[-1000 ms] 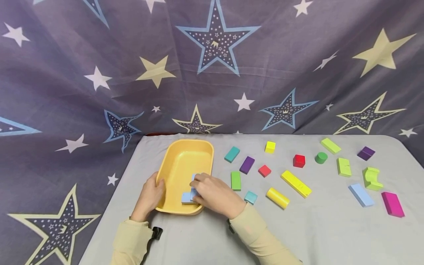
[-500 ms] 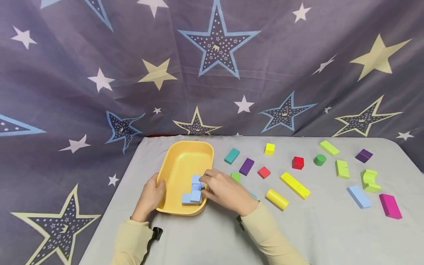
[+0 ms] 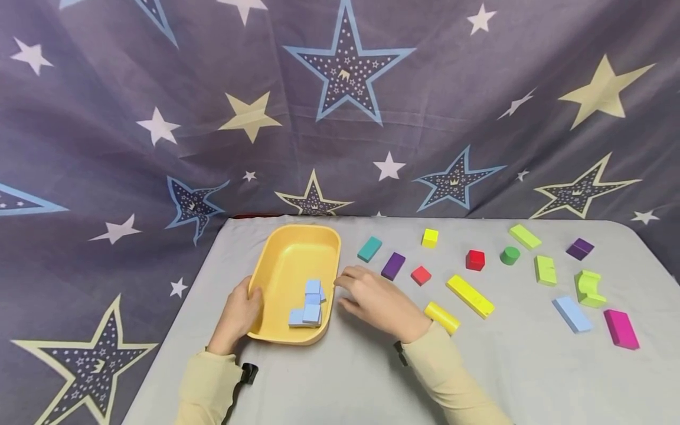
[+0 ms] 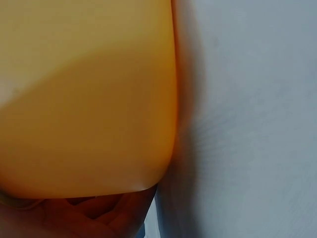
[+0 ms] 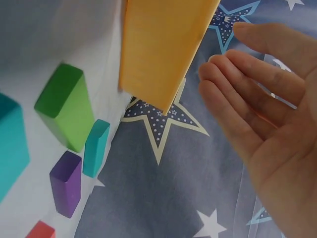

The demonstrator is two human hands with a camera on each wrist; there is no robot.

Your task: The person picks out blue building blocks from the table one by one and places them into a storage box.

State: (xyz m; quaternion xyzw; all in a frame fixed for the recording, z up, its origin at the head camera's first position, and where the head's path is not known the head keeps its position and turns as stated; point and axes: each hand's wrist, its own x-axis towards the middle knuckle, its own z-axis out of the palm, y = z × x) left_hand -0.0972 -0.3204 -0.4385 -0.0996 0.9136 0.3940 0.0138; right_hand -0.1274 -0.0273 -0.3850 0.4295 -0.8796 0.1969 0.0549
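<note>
A yellow plastic tray [image 3: 284,265] rests at the table's left, with several light blue blocks [image 3: 311,313] piled in its near right corner. My left hand [image 3: 236,313] grips its left rim, thumb over the inside; in the left wrist view the tray's wall [image 4: 99,99] covers most of that hand. Just outside the right rim hovers my right hand [image 3: 379,302], fingers loosely bent with nothing in them, as the right wrist view also shows. Under and behind it in the head view, a green block [image 5: 64,106] and a cyan block [image 5: 10,144] are hidden.
Right of the tray lie a teal block [image 3: 369,249], a purple block [image 3: 393,266], red cubes, a yellow cylinder [image 3: 442,318] and a long yellow block [image 3: 470,296]. Farther right are lime pieces, a light blue block [image 3: 572,314] and a magenta block [image 3: 621,329]. A starry curtain [image 3: 414,77] hangs behind.
My right hand has let go of a light blue block in the tray and moved right, out over the rim. My left hand keeps its grip on the tray.
</note>
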